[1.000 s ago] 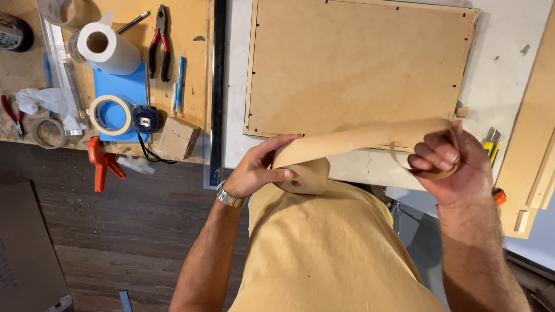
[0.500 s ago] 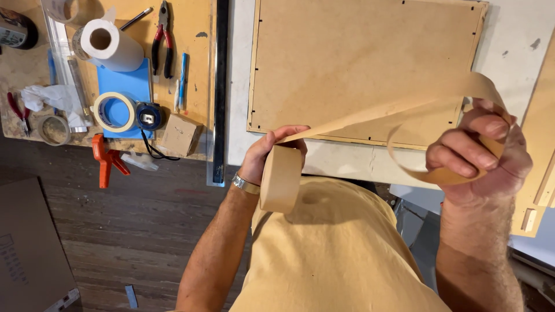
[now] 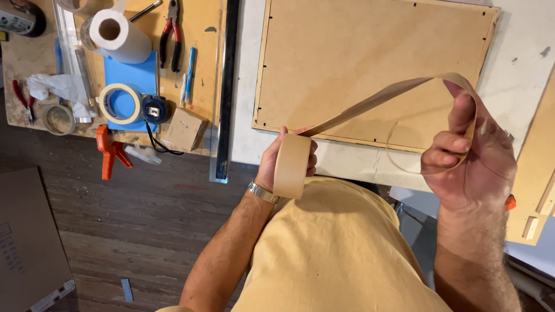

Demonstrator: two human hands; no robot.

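My left hand (image 3: 283,159) grips a roll of brown paper tape (image 3: 291,166) held on edge just in front of my yellow shirt. A long strip of tape (image 3: 376,101) runs from the roll up to the right. My right hand (image 3: 471,156) holds the strip's free end, which curls in a loop over my fingers. Behind both hands a framed brown backing board (image 3: 370,58) lies flat on the white table (image 3: 520,52).
To the left a wooden bench (image 3: 202,34) carries a paper towel roll (image 3: 113,32), a masking tape roll (image 3: 119,104), a blue mat (image 3: 132,75), red-handled pliers (image 3: 171,26), a small cardboard box (image 3: 185,130) and an orange clamp (image 3: 108,153). A long metal ruler (image 3: 225,92) lies along its edge. Another board (image 3: 535,173) stands at the right.
My hands have drawn apart. The left hand turned the roll on edge and lowered it, while the right hand rose and pulled out a longer strip.
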